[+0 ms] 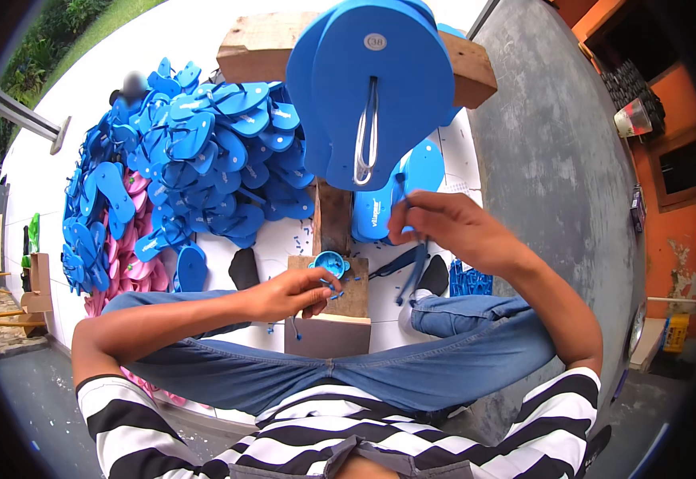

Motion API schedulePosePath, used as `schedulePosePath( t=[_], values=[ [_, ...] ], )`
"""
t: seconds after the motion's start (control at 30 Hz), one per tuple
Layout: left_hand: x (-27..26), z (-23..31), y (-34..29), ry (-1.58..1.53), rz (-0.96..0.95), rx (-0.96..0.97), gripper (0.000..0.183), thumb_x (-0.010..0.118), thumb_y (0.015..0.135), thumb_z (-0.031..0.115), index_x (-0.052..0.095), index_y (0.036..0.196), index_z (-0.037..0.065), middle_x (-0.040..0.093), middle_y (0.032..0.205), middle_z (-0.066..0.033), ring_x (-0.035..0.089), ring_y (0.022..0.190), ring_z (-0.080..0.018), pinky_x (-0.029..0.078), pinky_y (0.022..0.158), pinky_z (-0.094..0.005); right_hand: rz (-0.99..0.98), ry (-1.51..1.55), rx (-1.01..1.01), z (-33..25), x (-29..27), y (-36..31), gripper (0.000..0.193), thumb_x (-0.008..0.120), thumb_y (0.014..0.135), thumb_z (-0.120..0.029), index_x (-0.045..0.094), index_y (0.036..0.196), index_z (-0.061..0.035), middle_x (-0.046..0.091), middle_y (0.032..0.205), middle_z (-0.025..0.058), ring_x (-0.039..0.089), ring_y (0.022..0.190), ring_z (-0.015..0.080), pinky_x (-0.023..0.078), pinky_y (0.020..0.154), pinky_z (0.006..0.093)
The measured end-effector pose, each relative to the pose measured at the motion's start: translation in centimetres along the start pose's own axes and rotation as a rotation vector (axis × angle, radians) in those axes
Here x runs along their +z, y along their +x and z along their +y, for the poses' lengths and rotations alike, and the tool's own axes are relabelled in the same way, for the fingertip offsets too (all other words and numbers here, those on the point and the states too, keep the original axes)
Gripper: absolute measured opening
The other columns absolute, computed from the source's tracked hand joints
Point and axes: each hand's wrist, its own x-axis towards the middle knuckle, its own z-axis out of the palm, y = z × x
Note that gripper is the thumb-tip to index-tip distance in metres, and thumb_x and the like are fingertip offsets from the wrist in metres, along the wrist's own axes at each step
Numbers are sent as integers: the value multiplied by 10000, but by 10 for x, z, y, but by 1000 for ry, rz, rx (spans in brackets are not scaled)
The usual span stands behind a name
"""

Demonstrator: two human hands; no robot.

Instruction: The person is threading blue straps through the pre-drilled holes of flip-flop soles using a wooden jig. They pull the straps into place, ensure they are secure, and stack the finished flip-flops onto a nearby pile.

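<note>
My right hand [456, 227] is closed in a pinch on a dark blue rubber sandal strap [420, 271], whose thin ends dangle below the fingers. My left hand [296, 295] hovers by a small blue cup [329, 263] with little blue bits in it, its fingers curled together. A thin hooked piece pokes out beneath those fingers; what they grip is mostly hidden. In front of me, large blue sandal soles [370, 96] are stacked on a wooden stand [333, 215], with a looped metal wire [366, 148] sticking out of the top one.
Left of the stand lies a big heap of blue sandals [204, 144], with pink sandals [130, 247] under its edge. A blue sandal [424, 180] rests behind my right hand. Dark blue straps [470, 281] are bundled by my right knee. Small blue scraps dot the white tiles.
</note>
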Motion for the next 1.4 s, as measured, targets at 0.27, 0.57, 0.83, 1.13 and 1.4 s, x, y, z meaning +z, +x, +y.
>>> schedulePosePath(
  t=[0.27, 0.57, 0.83, 1.13, 1.4],
  values=[
    [4, -36, 17, 471, -33, 57, 355, 472, 944, 62, 581, 1282, 58, 643, 1149, -181, 640, 1037, -254, 498, 928, -361, -30, -299, -25, 13, 27, 17, 299, 564, 1009, -209, 662, 1252, -66, 519, 958, 36, 569, 845, 123, 496, 780, 285],
    [11, 63, 17, -29, 184, 209, 392, 646, 952, 288, 609, 1201, -13, 651, 1077, -134, 647, 937, -178, 536, 800, -337, 134, -189, -72, 18, 38, 21, 326, 562, 1012, -217, 642, 1246, -4, 556, 1082, 55, 584, 892, 139, 509, 799, 295],
    [0, 96, -3, -84, 455, 294, 223, 680, 940, 191, 631, 935, -27, 681, 860, -67, 671, 775, -111, 597, 672, -266, 160, -189, 85, 13, 43, 21, 298, 625, 977, -289, 675, 1083, -15, 646, 1001, 73, 619, 806, 111, 526, 681, 266],
    [-19, 108, -5, -177, 516, 202, 224, 640, 957, 182, 617, 979, -40, 686, 911, -147, 720, 771, -152, 608, 692, -218, -44, -9, 221, 5, 42, 18, 325, 642, 964, -274, 695, 1030, 39, 694, 853, 93, 628, 604, 106, 527, 565, 217],
    [-23, 107, -1, -376, 452, 138, 239, 567, 969, 144, 576, 1086, -64, 685, 944, -155, 727, 777, -172, 616, 715, -237, -38, 205, 266, 1, 44, 19, 336, 638, 966, -241, 646, 1084, 73, 696, 881, 110, 685, 748, 140, 562, 592, 219]
  ],
)
